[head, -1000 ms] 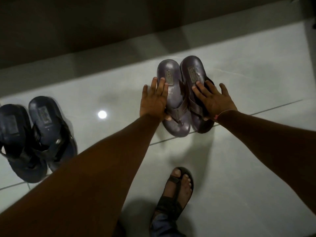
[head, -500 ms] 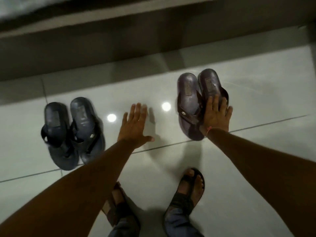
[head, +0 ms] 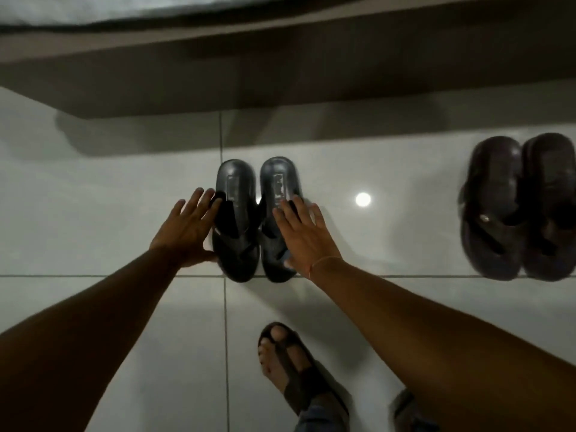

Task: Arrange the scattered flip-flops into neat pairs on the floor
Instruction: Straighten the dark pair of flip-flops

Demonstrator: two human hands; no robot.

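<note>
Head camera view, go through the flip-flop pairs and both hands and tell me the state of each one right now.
Black rubber flip-flop pair: side by side on the floor, soles down, between the hands.
Dark brown flip-flop pair: side by side at the right, untouched.
Left hand: open, fingers spread, against the black pair's left side.
Right hand: open, flat, lying over the right black flip-flop.

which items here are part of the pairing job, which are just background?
Job:
- black flip-flop pair, side by side
- left hand, open, at the pair's left edge
- right hand, open, on its right flip-flop
- brown flip-flop pair, side by side at right

Background:
- worn sandal on the person's foot
- dark ledge
</note>
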